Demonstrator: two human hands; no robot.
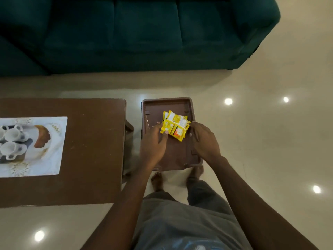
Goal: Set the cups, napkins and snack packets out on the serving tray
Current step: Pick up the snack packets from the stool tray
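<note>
Head view, snack-packet step. The left hand (155, 139) pinches the near-left end of the yellow snack packets (175, 126), and the right hand (204, 139) grips their right end with curled fingers. The packets sit low over the middle of the brown serving tray (167, 99); I cannot tell whether they touch it. I judge they are being laid down, with no cups or napkins on the tray yet. Next I would release both ends flat, then reach left to the surface (90, 150), where white cups (10, 136) show on a mat (54, 123); I cannot tell if they are real or printed.
</note>
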